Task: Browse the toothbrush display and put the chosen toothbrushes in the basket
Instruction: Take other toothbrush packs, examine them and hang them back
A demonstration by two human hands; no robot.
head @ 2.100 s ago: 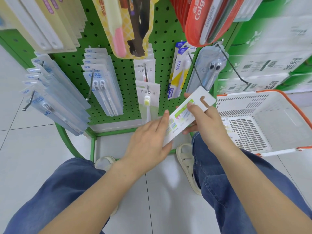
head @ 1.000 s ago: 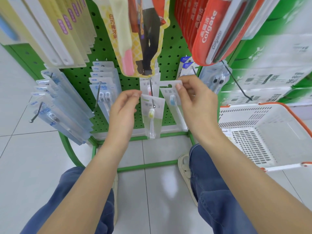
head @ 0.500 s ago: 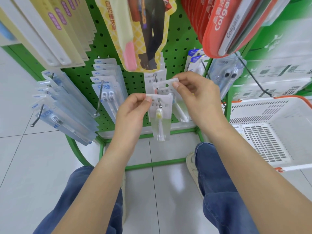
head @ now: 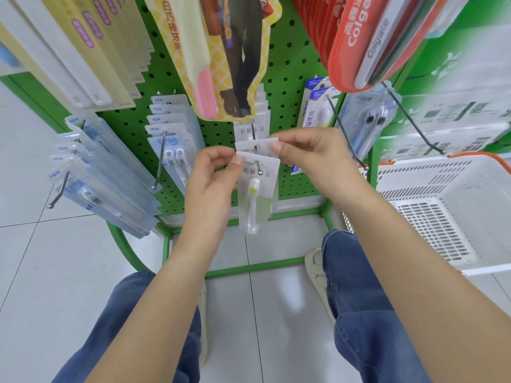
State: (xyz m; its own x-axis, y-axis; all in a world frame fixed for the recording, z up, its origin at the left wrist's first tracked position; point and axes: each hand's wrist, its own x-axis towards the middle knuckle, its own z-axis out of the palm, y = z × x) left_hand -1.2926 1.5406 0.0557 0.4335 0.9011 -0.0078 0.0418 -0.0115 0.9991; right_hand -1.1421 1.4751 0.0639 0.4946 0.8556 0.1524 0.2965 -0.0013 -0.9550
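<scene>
Squatting before a green perforated metal display rack; blue-denim knees either side, pale shoe on white floor tiles.

Left hand raised to the middle hook, thumb and forefinger pinching the top left corner of a clear plastic pack with a yellow-bristled white toothbrush; remaining fingers curled loosely beneath; pack hanging upright from the ball-tipped steel peg, the peg's end poking out through its hang slot.

Right hand level with it, thumb and forefinger nipping the upper right corner of a second translucent white toothbrush pack, sitting just behind the first on the same peg and mostly covered by it; contents hidden; other fingers folded in toward the palm.

Behind both, more packs of the same kind stacked on the peg, overhung by a yellow card pack with a pink-ended toothbrush.

To the left, rows of pale blue twin-brush packs on long hooks; above right, red Colgate packs; beside these, a clear pack with dark-headed brushes.

White slotted plastic shopping basket with an orange rim at the right, near the right forearm, well apart from both held packs; no toothbrush visible inside.
</scene>
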